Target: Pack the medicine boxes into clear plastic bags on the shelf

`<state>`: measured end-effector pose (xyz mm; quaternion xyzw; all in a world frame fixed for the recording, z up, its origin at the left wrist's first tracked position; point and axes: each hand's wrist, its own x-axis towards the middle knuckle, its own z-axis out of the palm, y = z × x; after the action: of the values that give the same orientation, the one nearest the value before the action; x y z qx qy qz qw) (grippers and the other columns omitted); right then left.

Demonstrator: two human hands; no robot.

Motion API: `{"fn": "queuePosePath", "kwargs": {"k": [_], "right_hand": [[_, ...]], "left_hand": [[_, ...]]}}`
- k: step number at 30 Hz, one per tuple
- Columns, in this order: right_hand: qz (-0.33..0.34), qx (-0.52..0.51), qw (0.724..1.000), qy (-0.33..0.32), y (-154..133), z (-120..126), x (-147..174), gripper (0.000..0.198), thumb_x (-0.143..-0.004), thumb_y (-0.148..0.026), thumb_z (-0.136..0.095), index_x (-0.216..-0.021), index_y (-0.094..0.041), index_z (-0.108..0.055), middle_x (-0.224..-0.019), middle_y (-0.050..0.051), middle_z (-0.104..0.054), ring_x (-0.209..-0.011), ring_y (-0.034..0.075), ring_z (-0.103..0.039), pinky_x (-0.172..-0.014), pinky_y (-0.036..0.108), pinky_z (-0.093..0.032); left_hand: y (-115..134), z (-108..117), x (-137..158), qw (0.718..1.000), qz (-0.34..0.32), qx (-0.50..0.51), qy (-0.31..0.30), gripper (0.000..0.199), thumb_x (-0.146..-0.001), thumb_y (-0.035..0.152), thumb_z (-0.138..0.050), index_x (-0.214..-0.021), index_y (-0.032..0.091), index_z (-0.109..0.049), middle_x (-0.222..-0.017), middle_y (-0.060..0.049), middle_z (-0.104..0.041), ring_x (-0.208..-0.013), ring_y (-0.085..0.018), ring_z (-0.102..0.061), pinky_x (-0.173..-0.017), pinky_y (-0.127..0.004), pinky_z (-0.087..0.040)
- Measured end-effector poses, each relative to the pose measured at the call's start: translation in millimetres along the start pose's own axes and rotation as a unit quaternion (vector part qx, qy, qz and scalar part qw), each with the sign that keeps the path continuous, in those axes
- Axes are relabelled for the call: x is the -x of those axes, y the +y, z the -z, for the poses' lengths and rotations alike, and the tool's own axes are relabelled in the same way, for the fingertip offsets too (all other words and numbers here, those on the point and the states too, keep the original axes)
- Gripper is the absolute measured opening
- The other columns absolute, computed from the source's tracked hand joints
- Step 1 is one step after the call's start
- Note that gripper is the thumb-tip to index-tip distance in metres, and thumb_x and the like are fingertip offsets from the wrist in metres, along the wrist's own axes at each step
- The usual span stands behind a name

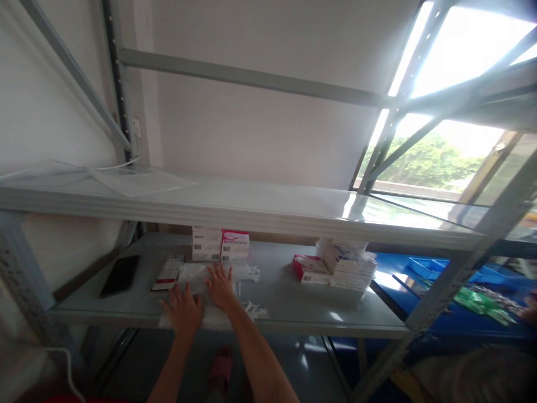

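On the lower shelf (285, 305) lie thin see-through plastic bags (213, 316) with crumpled white ends. My left hand (184, 310) rests on their left part near the shelf's front edge, fingers spread. Slightly higher and to the right, my right hand (221, 285) presses flat on the bags, its fingers also apart. Small white boxes with barcodes (206, 244) and a pink-topped white box (235, 246) stand just behind the hands. Left of the bags is a card-like item with a red stripe (165, 278), partly blurred out.
A dark phone (120, 275) lies at the shelf's left. Plastic-wrapped white boxes (352, 270) and a pink-and-white box (310, 268) sit to the right. Above runs the upper shelf's edge (268, 224). Beyond the right post, a blue table (394, 280) holds green packets (482, 305); a person is there.
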<state>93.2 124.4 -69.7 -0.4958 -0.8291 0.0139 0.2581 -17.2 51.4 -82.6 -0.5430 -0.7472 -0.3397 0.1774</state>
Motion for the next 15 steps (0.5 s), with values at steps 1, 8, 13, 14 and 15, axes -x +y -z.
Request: {"fn": "queuePosePath", "kwargs": {"k": [1,8,13,14,15], "right_hand": [[-0.017,0.004,1.0,-0.005,3,0,0,0.05,-0.096,-0.046,-0.028,-0.142,-0.028,-0.031,-0.15,0.007,-0.028,-0.141,0.024,-0.016,-0.11,0.059,-0.008],[-0.1,0.019,0.995,-0.024,26,8,0,0.045,-0.096,-0.038,-0.033,-0.138,-0.021,-0.041,-0.146,0.011,-0.036,-0.138,0.022,-0.023,-0.112,0.047,-0.014],[-0.111,0.008,0.994,-0.01,41,22,6,0.043,-0.096,-0.035,-0.034,-0.136,-0.022,-0.044,-0.144,0.008,-0.041,-0.137,0.02,-0.027,-0.111,0.043,-0.017],[-0.115,0.001,0.993,-0.007,43,25,6,0.043,-0.096,-0.034,-0.034,-0.135,-0.021,-0.045,-0.143,0.008,-0.042,-0.136,0.021,-0.028,-0.111,0.043,-0.018],[-0.124,-0.006,0.992,-0.006,42,28,4,0.042,-0.095,-0.032,-0.035,-0.134,-0.02,-0.047,-0.142,0.008,-0.044,-0.136,0.021,-0.029,-0.111,0.042,-0.019]], "left_hand": [[-1,0,1,1.0,-0.002,-0.008,-0.017,0.046,-0.087,0.024,-0.037,-0.127,0.004,-0.05,-0.14,-0.026,-0.038,-0.135,-0.037,-0.025,-0.106,-0.065,-0.012],[-7,-3,1,0.997,-0.034,-0.026,-0.066,0.048,-0.089,0.028,-0.033,-0.131,0.009,-0.047,-0.139,-0.022,-0.042,-0.136,-0.035,-0.027,-0.107,-0.062,-0.019],[-6,0,0,0.995,-0.03,-0.035,-0.085,0.049,-0.089,0.028,-0.033,-0.131,0.008,-0.049,-0.14,-0.021,-0.042,-0.135,-0.034,-0.028,-0.107,-0.056,-0.023],[-5,1,0,0.994,-0.03,-0.042,-0.093,0.048,-0.089,0.028,-0.034,-0.131,0.008,-0.049,-0.14,-0.02,-0.042,-0.135,-0.034,-0.029,-0.107,-0.055,-0.023],[-5,2,-1,0.993,-0.03,-0.051,-0.102,0.049,-0.089,0.028,-0.034,-0.131,0.008,-0.049,-0.14,-0.021,-0.041,-0.134,-0.034,-0.03,-0.107,-0.055,-0.024]]}}
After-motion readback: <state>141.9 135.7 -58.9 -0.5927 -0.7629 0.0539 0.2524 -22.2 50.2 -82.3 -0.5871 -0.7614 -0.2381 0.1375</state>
